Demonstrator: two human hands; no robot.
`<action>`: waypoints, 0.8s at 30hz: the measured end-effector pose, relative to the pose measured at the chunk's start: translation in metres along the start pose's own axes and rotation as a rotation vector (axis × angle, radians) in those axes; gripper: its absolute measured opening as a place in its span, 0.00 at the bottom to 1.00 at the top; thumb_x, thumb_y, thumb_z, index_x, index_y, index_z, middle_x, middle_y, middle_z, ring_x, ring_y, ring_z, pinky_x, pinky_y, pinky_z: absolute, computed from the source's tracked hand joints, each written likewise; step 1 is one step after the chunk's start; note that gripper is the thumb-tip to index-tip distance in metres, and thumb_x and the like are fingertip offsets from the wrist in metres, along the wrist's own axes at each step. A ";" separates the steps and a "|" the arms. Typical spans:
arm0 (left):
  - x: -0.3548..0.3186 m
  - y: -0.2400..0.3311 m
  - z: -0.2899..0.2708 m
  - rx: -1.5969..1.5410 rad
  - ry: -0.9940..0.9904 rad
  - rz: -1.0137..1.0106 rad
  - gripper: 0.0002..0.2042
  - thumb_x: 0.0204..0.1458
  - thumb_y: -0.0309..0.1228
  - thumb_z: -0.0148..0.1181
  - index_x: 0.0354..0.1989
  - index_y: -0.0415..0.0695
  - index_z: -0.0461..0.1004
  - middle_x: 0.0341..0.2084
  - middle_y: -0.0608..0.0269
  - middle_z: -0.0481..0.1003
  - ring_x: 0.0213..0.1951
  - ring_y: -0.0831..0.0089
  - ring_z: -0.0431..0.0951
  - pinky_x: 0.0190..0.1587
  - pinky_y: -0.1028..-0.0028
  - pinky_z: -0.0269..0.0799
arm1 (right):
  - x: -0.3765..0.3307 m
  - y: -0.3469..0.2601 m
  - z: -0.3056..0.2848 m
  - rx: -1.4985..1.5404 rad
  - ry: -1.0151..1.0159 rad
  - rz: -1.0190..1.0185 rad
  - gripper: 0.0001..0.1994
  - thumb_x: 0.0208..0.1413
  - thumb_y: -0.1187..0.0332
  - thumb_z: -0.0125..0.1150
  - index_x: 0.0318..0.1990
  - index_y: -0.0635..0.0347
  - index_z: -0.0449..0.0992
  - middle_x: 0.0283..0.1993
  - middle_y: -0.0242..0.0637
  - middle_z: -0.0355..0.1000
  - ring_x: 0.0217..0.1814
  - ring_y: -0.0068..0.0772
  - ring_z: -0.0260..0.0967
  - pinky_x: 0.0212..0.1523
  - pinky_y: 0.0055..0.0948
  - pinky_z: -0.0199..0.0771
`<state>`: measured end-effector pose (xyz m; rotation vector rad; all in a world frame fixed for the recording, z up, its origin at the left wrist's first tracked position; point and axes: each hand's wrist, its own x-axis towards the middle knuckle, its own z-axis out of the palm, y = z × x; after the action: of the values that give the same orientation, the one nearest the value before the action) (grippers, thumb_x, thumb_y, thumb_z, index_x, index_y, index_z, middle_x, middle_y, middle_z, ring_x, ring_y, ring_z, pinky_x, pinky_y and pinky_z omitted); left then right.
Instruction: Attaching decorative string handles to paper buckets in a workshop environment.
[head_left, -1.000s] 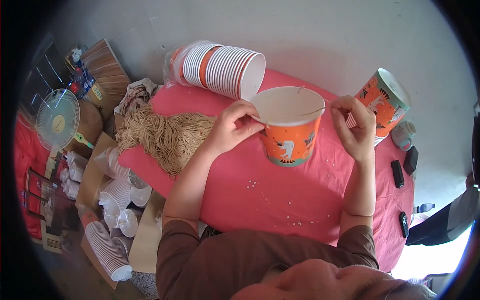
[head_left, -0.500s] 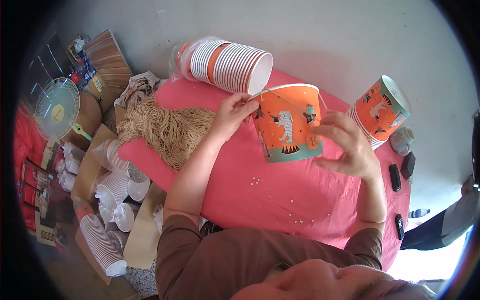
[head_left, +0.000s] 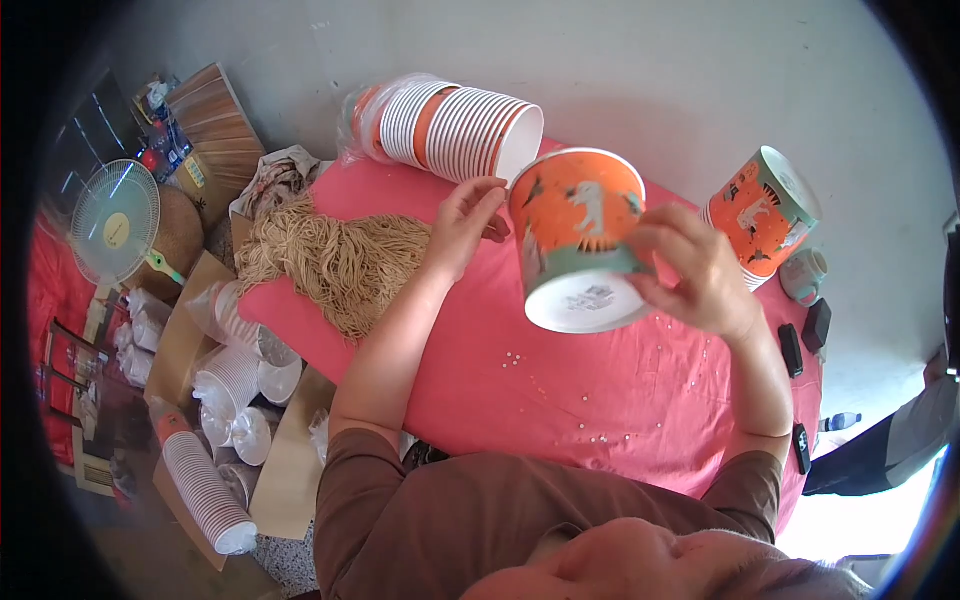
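Note:
My right hand [head_left: 685, 265] grips an orange-and-green paper bucket [head_left: 578, 215] by its lower right side. The bucket is tilted, so its white base faces me and the mouth points away; a printed animal figure shows on its wall. Beside the upper left rim is my left hand [head_left: 468, 225], thumb and forefinger pinched together. What lies between those fingertips, if anything, is too small to make out. The string seen earlier on the bucket cannot be made out now.
A sleeved stack of white-rimmed buckets [head_left: 460, 130] lies at the back of the red-covered table [head_left: 480, 390]. Beige string [head_left: 335, 265] is heaped at left. Upturned buckets [head_left: 765, 215], a mug [head_left: 803, 275] and small black objects stand right. A carton [head_left: 285, 465] holds white cups [head_left: 225, 375].
The bucket has tipped, bringing its base into view. My right hand has closed on its lower side. My left fingers have come off the front of the rim.

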<state>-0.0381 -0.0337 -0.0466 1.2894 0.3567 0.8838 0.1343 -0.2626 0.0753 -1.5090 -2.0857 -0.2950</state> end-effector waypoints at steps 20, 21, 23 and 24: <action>0.007 -0.033 -0.014 0.366 -0.141 0.042 0.07 0.62 0.27 0.55 0.43 0.38 0.75 0.34 0.65 0.78 0.29 0.82 0.75 0.31 0.82 0.71 | -0.041 0.194 -0.228 0.021 0.289 1.094 0.22 0.59 0.52 0.49 0.54 0.53 0.75 0.33 0.32 0.73 0.24 0.24 0.69 0.27 0.25 0.76; 0.007 -0.034 -0.014 0.365 -0.146 0.041 0.07 0.62 0.27 0.55 0.43 0.38 0.75 0.34 0.65 0.78 0.29 0.82 0.75 0.31 0.82 0.71 | -0.049 0.202 -0.225 0.036 0.280 1.123 0.21 0.59 0.52 0.49 0.53 0.53 0.76 0.34 0.32 0.73 0.24 0.24 0.69 0.26 0.26 0.76; 0.008 -0.035 -0.015 0.368 -0.155 0.041 0.07 0.62 0.28 0.56 0.43 0.38 0.75 0.34 0.66 0.78 0.29 0.82 0.75 0.31 0.82 0.71 | -0.064 0.212 -0.216 0.059 0.294 1.139 0.21 0.59 0.53 0.49 0.53 0.53 0.76 0.34 0.32 0.73 0.24 0.24 0.69 0.25 0.28 0.77; 0.008 -0.036 -0.015 0.367 -0.158 0.039 0.07 0.62 0.28 0.56 0.43 0.38 0.75 0.34 0.66 0.78 0.29 0.82 0.75 0.31 0.82 0.71 | -0.069 0.215 -0.212 0.101 0.277 1.139 0.20 0.58 0.53 0.49 0.51 0.53 0.76 0.33 0.32 0.73 0.24 0.24 0.70 0.26 0.29 0.79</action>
<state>-0.0302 -0.0178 -0.0825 1.6992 0.3811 0.7646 0.4127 -0.3443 0.1840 -2.1507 -0.7865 0.0461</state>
